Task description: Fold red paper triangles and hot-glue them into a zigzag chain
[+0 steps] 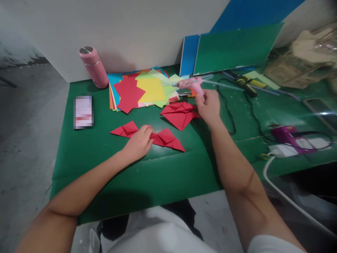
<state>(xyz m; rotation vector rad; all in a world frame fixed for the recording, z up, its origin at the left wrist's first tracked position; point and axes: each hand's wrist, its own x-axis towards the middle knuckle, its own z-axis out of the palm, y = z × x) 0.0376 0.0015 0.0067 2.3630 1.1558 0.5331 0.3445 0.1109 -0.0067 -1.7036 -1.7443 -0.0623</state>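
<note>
My right hand point(210, 106) is closed around the handle of a pink glue gun point(190, 83), its nozzle pointing left over the paper pile. A clear glue stick point(223, 85) runs out of the gun's back. My left hand point(142, 141) is closed on the middle of a folded red paper piece point(166, 137) near the table's centre; its pointed ends stick out on both sides, and my fingers hide the middle. Another folded red paper piece point(181, 115) lies just behind, partly beneath my right hand.
Coloured paper sheets point(151, 89) are piled at the back. A pink bottle point(96, 70) and a blurred-out packet point(83, 112) stand left. To the right lie black cables point(254, 109), a yellow-black tool point(246, 86), a purple power strip point(292, 137) and a phone point(319, 110).
</note>
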